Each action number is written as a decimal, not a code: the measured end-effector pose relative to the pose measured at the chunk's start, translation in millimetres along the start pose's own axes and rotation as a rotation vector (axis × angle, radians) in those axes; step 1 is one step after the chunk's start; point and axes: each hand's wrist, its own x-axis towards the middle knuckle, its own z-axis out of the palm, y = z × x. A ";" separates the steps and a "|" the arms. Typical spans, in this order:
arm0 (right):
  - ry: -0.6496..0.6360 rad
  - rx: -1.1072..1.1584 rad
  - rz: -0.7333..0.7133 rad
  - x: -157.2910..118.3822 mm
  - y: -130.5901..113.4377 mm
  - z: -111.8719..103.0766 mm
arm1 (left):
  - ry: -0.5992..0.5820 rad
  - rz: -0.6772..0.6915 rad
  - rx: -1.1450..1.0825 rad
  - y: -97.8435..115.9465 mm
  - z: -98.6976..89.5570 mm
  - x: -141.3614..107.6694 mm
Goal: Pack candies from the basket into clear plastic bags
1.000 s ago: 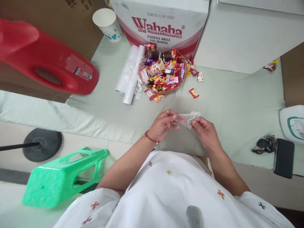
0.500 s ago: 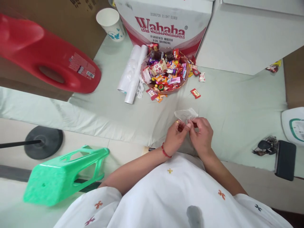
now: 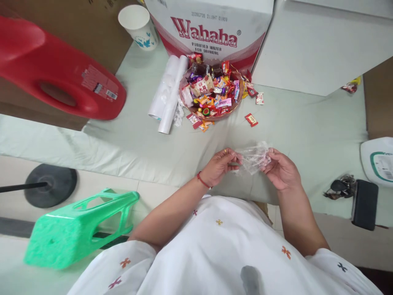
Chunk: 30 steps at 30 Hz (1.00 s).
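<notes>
The left hand [image 3: 218,167] pinches one end of the clear film [image 3: 252,158], thumb and fingertips closed on it. The right hand [image 3: 282,169] clamps the other end the same way. The film spans between them, above the cloth [image 3: 147,153]. Beyond lies a red candy [image 3: 251,120], then the bowl [image 3: 229,116] of sweets [image 3: 215,91], with two white rolls [image 3: 172,96] just beside it. The box [image 3: 211,24] stands behind.

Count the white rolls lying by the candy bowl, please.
2 in view: a slimmer roll right next to the candy bowl, and a wider roll alongside it, farther from the bowl. Another could be hidden beneath them.
</notes>
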 end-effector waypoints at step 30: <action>0.186 -0.144 -0.279 3.7 24.8 -3.7 | 0.296 0.204 -0.101 -27.1 63.4 46.8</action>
